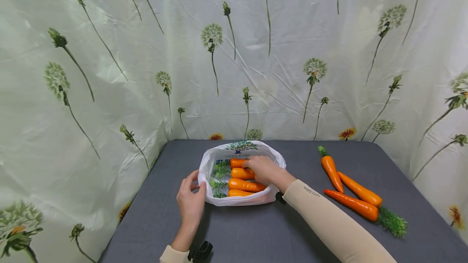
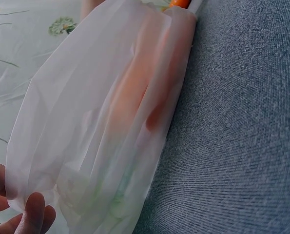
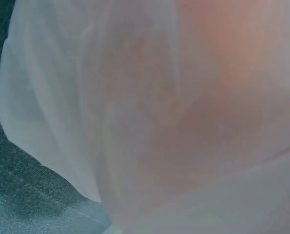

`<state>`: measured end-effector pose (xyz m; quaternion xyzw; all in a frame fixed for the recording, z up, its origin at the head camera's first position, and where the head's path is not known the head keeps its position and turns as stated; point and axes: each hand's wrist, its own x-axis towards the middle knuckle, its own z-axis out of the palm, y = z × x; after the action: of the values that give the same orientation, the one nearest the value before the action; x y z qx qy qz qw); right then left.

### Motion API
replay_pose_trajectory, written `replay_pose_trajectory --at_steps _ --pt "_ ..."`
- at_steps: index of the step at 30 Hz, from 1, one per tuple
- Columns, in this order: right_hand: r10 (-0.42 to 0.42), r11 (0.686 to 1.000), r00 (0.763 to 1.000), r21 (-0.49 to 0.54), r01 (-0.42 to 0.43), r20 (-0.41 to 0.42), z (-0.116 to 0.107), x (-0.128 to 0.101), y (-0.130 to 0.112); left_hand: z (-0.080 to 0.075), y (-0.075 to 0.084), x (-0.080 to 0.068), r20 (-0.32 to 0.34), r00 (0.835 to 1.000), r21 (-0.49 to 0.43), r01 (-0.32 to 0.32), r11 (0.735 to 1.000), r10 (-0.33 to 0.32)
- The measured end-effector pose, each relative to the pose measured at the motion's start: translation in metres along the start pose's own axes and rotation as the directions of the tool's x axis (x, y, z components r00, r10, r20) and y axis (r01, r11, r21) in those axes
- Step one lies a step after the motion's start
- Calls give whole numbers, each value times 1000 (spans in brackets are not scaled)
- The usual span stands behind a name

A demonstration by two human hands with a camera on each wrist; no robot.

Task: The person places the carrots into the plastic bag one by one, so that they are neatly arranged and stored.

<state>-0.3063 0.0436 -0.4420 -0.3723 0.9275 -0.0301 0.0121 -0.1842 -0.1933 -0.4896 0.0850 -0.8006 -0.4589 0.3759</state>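
Observation:
A white plastic bag lies on the table with its mouth turned up, a printed tree on its inner far wall. Inside, several orange carrots lie side by side, green tops to the left. My left hand holds the bag's left rim between thumb and fingers; the left wrist view shows its fingertips at the film. My right hand reaches into the bag from the right, its fingers curled down around a carrot near the far side. In the right wrist view, bag film veils that hand.
To the right, three more carrots lie on the dark grey table: one at the back, one in the middle and one nearest me. A white curtain with a dandelion print hangs behind and at the sides.

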Motion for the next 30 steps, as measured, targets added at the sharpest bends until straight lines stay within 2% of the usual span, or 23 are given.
replay_pose_trajectory --at_steps 11,20,30 --pt "-6 1000 999 0 6 -35 0 3 2 2 3 -1 4 1000 -3 6 1000 -6" --pt "0 999 998 -32 -2 -57 -17 2 -3 1 2 -2 -7 1000 -19 -4 1000 4" --pt "6 996 997 92 1 -79 -43 -12 -12 1 3 -2 2 1000 -4 11 1000 -11"
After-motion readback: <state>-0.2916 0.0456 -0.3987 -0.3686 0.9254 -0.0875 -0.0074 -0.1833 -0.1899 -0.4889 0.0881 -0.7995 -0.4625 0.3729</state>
